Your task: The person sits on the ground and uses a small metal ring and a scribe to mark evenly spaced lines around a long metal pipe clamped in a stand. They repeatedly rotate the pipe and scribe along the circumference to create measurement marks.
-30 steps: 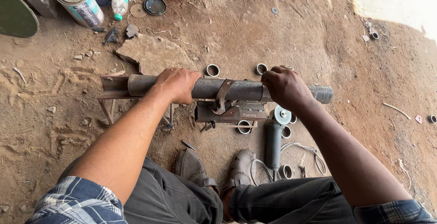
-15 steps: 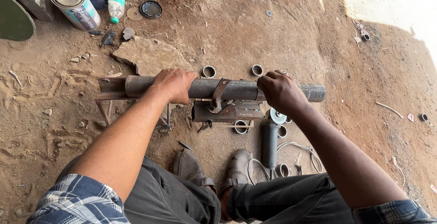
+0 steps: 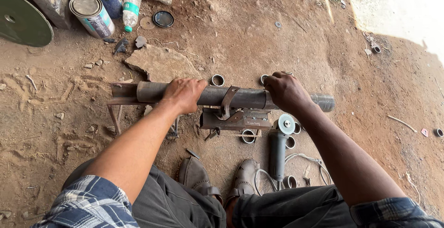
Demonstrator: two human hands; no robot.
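Observation:
A long dark steel pipe lies across a low metal clamp stand on the dirt ground. My left hand grips the pipe left of the clamp strap. My right hand grips it right of the clamp, near the pipe's free end. An angle grinder lies on the ground just below my right hand, disc pointing up toward the pipe. Several short cut pipe rings lie around the stand.
Paint cans, a plastic bottle, a round lid and a large green disc sit at the top left. A flat stone lies behind the pipe. My shoes rest below the stand; the grinder cord coils at right.
Both hands stay on the pipe; my right hand has shifted slightly left along it. The view has drifted a little.

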